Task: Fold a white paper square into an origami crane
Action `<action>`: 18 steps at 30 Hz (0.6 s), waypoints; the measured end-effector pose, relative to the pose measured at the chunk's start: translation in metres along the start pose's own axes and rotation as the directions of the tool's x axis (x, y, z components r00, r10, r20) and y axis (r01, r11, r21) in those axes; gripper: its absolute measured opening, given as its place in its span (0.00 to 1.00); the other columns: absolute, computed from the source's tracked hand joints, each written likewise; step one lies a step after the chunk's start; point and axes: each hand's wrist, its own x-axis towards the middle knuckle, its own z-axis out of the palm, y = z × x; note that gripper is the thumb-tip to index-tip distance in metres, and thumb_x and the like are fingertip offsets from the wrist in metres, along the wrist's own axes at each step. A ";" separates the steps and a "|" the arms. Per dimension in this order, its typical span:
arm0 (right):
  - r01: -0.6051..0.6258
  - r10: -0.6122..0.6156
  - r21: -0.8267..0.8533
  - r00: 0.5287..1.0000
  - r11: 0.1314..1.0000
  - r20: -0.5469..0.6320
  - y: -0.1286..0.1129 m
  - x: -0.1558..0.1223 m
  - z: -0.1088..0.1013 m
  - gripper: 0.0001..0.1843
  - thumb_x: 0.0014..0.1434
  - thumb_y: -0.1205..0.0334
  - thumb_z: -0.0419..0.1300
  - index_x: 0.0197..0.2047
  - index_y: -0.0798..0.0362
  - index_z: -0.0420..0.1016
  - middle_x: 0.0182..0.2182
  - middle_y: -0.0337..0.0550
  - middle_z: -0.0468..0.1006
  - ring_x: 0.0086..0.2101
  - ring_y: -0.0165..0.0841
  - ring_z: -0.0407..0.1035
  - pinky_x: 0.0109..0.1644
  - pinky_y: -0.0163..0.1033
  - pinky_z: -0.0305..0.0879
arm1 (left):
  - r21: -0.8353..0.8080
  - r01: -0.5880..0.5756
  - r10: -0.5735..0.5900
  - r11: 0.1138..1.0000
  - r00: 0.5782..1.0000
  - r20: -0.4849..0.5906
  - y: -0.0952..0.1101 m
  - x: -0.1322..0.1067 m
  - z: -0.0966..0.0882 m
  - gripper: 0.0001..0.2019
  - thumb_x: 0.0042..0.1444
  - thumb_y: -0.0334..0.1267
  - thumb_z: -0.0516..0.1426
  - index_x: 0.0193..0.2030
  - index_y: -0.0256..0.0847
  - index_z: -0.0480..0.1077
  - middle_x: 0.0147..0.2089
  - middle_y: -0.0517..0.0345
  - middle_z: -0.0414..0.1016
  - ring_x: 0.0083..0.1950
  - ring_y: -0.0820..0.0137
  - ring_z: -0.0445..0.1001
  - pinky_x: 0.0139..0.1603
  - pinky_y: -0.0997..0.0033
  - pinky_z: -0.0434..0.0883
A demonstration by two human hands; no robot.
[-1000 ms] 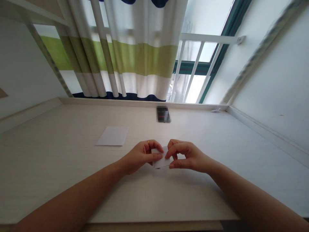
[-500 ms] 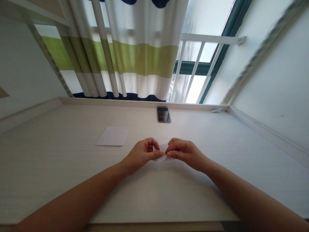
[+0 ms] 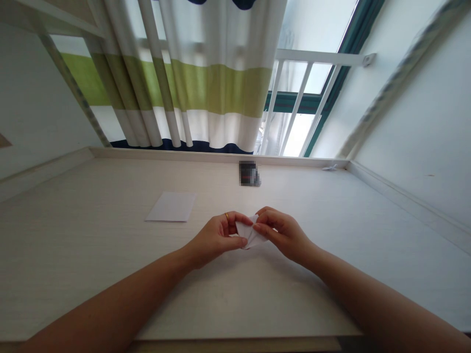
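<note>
Between my two hands, a little above the pale tabletop, is a small folded piece of white paper with creases running across it. My left hand, with a ring on one finger, grips its left side; the thumb lies at the lower edge and a finger along the upper part. My right hand pinches the paper from the right, thumb and fingertips near its middle. The fingers hide part of the paper's outline. A flat white sheet of paper lies to the left of my hands.
A dark, pixel-blurred object lies near the table's back ledge. At the back right corner is a small white scrap. Beyond the ledge hang striped curtains beside a white railing.
My left finger has stretched across the paper's top and the thumb sits lower. My right fingers have shifted slightly upward. More of the creased paper face shows.
</note>
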 end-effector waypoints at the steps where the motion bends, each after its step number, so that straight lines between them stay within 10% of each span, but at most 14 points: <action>1: -0.004 0.004 0.000 1.000 1.000 -0.006 0.000 0.000 0.001 0.11 0.55 0.59 0.54 0.24 0.54 0.64 0.26 0.40 0.66 0.26 0.27 0.59 0.29 0.34 0.58 | -0.021 -0.001 0.001 1.000 1.000 0.009 0.000 0.000 0.000 0.16 0.40 0.28 0.61 0.39 0.37 0.67 0.29 0.60 0.70 0.31 0.74 0.69 0.35 0.71 0.65; 18: 0.080 -0.090 -0.164 0.994 0.983 -0.057 0.000 -0.003 0.004 0.09 0.56 0.62 0.52 0.25 0.53 0.61 0.26 0.42 0.67 0.25 0.27 0.59 0.26 0.33 0.57 | -0.065 0.003 -0.001 0.998 0.999 0.032 0.003 -0.002 0.003 0.15 0.41 0.25 0.60 0.39 0.37 0.67 0.34 0.57 0.71 0.36 0.72 0.69 0.38 0.70 0.68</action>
